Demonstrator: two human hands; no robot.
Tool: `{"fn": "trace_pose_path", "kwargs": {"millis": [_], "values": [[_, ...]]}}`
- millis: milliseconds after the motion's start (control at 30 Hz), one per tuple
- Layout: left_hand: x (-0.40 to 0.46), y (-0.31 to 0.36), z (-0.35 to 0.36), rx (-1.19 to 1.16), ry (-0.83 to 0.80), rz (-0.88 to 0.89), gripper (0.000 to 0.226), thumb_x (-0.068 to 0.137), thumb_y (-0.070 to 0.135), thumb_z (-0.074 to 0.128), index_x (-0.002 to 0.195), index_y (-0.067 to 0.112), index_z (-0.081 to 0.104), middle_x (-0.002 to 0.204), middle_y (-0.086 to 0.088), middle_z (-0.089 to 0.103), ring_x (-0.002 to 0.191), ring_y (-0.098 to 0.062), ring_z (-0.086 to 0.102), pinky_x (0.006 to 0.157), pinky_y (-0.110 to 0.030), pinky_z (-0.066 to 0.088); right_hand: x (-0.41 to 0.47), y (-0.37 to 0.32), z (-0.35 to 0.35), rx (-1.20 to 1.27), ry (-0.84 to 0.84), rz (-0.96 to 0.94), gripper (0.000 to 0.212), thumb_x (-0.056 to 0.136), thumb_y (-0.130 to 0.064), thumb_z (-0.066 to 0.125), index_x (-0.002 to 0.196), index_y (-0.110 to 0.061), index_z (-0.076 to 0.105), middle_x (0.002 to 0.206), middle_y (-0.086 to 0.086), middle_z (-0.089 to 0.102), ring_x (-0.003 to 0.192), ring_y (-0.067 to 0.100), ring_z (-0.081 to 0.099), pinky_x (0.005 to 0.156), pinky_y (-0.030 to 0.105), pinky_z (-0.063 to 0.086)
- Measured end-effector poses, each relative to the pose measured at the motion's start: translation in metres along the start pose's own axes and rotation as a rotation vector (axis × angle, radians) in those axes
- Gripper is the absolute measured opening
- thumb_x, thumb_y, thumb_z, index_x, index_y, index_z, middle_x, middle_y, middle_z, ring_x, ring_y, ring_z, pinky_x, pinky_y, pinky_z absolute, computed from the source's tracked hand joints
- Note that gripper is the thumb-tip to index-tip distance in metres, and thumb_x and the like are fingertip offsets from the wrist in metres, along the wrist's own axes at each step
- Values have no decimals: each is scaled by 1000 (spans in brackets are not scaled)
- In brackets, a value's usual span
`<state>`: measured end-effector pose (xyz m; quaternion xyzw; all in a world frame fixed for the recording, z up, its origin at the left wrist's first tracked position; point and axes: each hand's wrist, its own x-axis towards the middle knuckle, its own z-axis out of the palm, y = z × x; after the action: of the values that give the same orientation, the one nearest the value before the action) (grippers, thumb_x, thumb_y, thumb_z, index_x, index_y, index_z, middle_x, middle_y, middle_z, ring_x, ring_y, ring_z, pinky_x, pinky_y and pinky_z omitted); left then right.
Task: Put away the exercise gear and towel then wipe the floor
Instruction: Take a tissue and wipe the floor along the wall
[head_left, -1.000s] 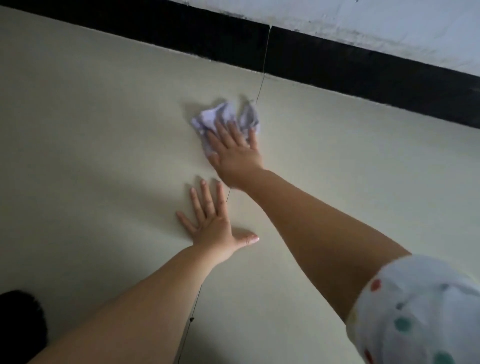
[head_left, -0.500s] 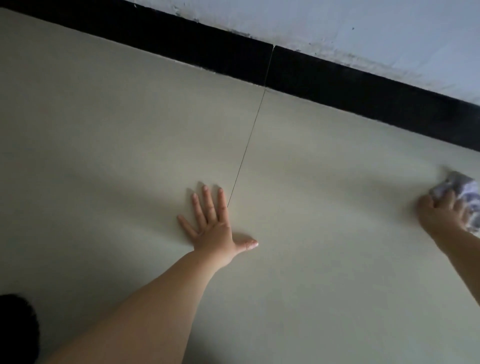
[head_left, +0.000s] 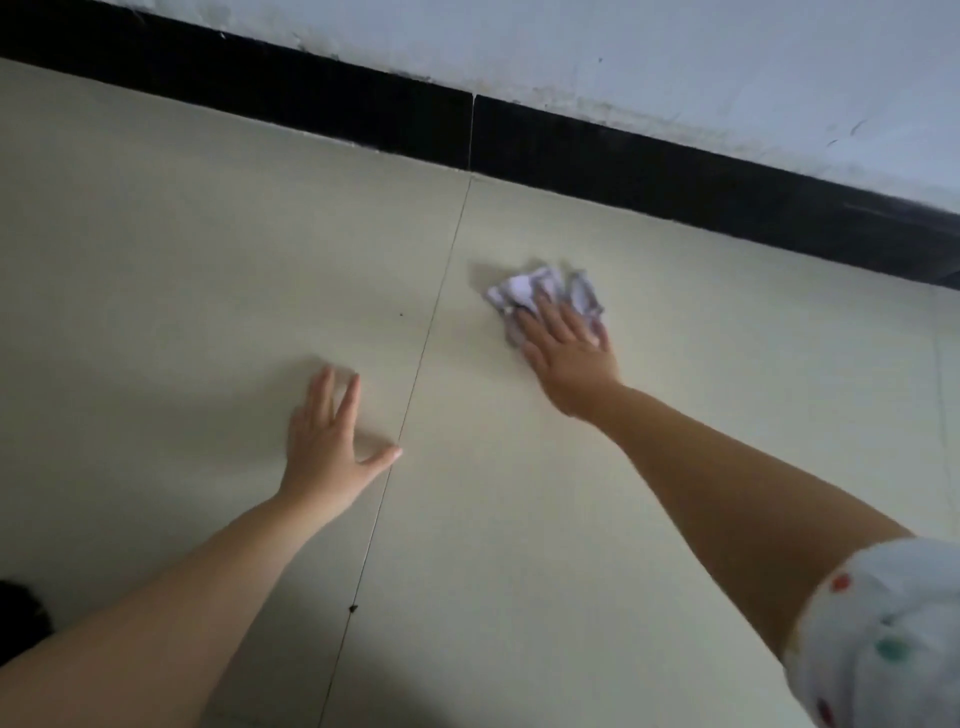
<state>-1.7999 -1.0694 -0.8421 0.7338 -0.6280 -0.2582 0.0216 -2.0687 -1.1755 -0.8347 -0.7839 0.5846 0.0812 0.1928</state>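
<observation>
Right hand (head_left: 569, 353) swept rag (head_left: 540, 299) back from 3 o'clock, fingers flat on it. Left hand (head_left: 324, 457) flat, fingers spread. Floor (head_left: 675, 322) wiping underway.

The floor (head_left: 519, 519) is pale cream tile, plain, crossed by a thin dark grout line (head_left: 415, 364) with a black speck on it low down. The skirting (head_left: 623, 150) is solid black. The wall (head_left: 675, 67) is whitish grey-blue with dark scuffs along its foot. The cloth (head_left: 524, 291) is white with lilac-grey shading (any print is too blurred to read). The sleeve (head_left: 893, 639) is white with red and green dots.
</observation>
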Motion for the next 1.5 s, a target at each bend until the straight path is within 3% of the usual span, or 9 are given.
{"fn": "trace_pose_path", "kwargs": {"millis": [267, 400, 533, 633, 833, 967, 1100, 1300, 1500], "values": [[-3, -10, -8, 82, -111, -70, 71, 95, 53, 34, 152, 23, 3, 159, -6, -14, 146, -20, -15, 117, -43, -1, -111, 139, 18, 276, 32, 959, 66, 94, -51, 10, 153, -22, 11, 160, 9, 3, 146, 31, 1, 115, 60, 5], [-3, -1, -13, 60, -158, -116, 62, 99, 48, 25, 152, 23, 3, 159, -5, -13, 146, -20, -15, 117, -43, -1, -62, 6, 53, 66, 251, 465, 63, 85, -43, 30, 136, -14, 52, 142, 18, 47, 130, 43, 43, 92, 77, 25], [-2, -3, -26, -47, -189, -68, 55, 101, 36, 29, 150, 12, 20, 159, -12, 3, 147, -28, 1, 118, -45, 9, -85, -134, 66, -53, -68, -175, 58, 98, -51, 0, 151, -30, 10, 160, 0, -2, 146, 25, -12, 115, 56, -8], [-2, -9, -31, -36, -236, -47, 55, 101, 37, 29, 150, 12, 21, 159, -10, 6, 147, -27, 4, 118, -47, 12, -114, -121, 81, -58, -4, -287, 54, 100, -47, 4, 147, -31, 26, 155, -2, 27, 146, 19, 16, 111, 50, 10], [-21, -1, -17, 195, -233, -88, 61, 100, 47, 19, 152, 25, -4, 158, -2, -18, 146, -18, -13, 117, -49, 5, -176, 38, 65, 120, 110, 479, 55, 99, -51, 16, 147, -38, -6, 159, -7, -8, 145, 9, -9, 116, 47, 4], [-41, 3, -5, 214, -183, -100, 61, 100, 47, 19, 151, 26, -6, 159, -2, -16, 147, -18, -12, 116, -51, 4, -188, 53, 46, 410, 157, 972, 55, 101, -38, 30, 152, -29, 13, 161, 1, 3, 148, 20, 2, 117, 46, 1], [-55, -6, 0, 229, -127, -95, 57, 98, 45, 18, 152, 27, 9, 160, -5, -2, 148, -20, 0, 113, -55, 11, -151, -64, 81, 231, 177, 503, 53, 92, -40, 33, 142, -23, 39, 148, 9, 40, 144, 26, 21, 107, 61, 22], [-60, -4, -7, 276, -178, -171, 57, 100, 44, 24, 152, 26, 10, 160, -2, -2, 147, -19, 2, 114, -53, 13, -144, -149, 93, -31, -38, -205, 55, 101, -46, 6, 140, -33, 42, 151, -3, 35, 145, 23, 19, 108, 51, 9], [-63, 53, 8, 392, -248, 209, 58, 91, 46, 33, 138, 17, 49, 150, -14, 37, 134, -29, 42, 97, -66, 33, -228, -29, 108, 25, -46, 6, 52, 102, -47, 9, 150, -33, 21, 158, -6, 20, 146, 19, 15, 113, 47, 10]]}}
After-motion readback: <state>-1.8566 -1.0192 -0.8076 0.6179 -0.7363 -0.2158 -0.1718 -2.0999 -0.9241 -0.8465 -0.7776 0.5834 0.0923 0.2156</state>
